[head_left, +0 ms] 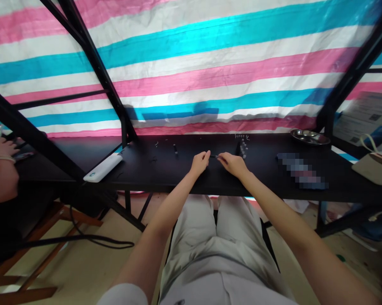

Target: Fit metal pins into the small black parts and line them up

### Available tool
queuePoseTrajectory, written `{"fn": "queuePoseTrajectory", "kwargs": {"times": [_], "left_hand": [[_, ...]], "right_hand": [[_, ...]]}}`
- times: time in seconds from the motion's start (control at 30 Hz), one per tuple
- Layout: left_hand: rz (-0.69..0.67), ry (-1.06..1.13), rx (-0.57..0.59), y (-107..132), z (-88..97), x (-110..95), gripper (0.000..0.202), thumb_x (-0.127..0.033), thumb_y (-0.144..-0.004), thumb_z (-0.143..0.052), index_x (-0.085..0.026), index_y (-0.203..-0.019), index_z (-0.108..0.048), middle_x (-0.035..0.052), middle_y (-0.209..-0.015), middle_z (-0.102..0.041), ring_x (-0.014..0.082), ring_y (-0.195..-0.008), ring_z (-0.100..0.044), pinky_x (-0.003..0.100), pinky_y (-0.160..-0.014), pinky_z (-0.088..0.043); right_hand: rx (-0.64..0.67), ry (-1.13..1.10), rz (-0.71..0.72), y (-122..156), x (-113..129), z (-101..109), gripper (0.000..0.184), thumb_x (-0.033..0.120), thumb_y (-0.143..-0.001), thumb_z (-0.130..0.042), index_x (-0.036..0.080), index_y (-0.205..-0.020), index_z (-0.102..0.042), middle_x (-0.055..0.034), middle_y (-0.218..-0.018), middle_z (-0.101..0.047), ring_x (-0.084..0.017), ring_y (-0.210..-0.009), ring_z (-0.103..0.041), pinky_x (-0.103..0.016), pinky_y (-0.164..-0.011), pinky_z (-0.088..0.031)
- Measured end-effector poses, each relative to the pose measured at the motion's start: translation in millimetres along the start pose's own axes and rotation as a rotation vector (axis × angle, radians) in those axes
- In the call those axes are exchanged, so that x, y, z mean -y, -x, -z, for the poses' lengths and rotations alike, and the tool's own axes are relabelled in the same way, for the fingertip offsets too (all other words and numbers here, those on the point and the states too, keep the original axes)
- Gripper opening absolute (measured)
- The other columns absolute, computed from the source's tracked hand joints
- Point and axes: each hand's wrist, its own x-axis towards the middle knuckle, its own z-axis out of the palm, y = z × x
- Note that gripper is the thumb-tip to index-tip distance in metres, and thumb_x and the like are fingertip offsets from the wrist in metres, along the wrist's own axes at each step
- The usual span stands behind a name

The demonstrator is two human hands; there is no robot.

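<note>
Small dark part (pixel 214 156), perhaps a pin, pinched between left hand (pixel 200 163) and right hand (pixel 232 164), left of the parts rack (pixel 242 148); fitting seemingly underway, needs steady fingertip alignment.

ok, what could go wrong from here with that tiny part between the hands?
1. The thin dark part is pinched by the right hand, its other end at the left hand, over the black tabletop near its front edge; a slip could drop it to the floor.
2. The cluster of small upright pieces stands just behind the right hand; a wrist swing may knock them over.
</note>
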Motion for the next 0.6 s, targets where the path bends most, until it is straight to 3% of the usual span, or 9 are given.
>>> {"fn": "queuePoseTrajectory", "kwargs": {"times": [0.27, 0.43, 0.6], "left_hand": [[0.016, 0.083, 0.072, 0.0, -1.5, -0.8, 0.048, -0.056, -0.084, -0.040, -0.016, -0.058, -0.046, -0.0038, -0.049, -0.050, 0.0051, -0.036, -0.042, 0.019, -0.042, -0.034], [0.013, 0.223, 0.169, -1.6, -2.5, -1.4, 0.038, -0.050, -0.075, -0.058, -0.013, -0.082, -0.060, -0.0013, -0.058, -0.058, 0.0045, -0.038, -0.044, 0.018, -0.038, -0.035], [-0.010, 0.312, 0.175, -3.4, -3.4, 2.5, 0.040, -0.043, -0.073, -0.063, -0.012, -0.097, -0.064, 0.0000, -0.062, -0.060, 0.0040, -0.039, -0.044, 0.018, -0.038, -0.036]], "right_hand": [[0.044, -0.020, 0.005, -0.2, 1.9, 1.8, 0.033, 0.038, -0.092, -0.037, 0.020, -0.103, -0.061, -0.0059, -0.091, -0.066, -0.014, -0.072, -0.061, -0.023, -0.055, -0.037], [0.058, -0.049, -0.008, 0.1, 1.9, 2.1, 0.029, 0.034, -0.090, -0.039, 0.019, -0.100, -0.062, -0.0062, -0.092, -0.067, -0.015, -0.073, -0.061, -0.024, -0.057, -0.038], [0.056, -0.071, 0.002, 0.1, 1.6, 0.8, 0.030, 0.034, -0.090, -0.039, 0.018, -0.101, -0.061, -0.0068, -0.094, -0.067, -0.015, -0.073, -0.061, -0.024, -0.058, -0.039]]}}
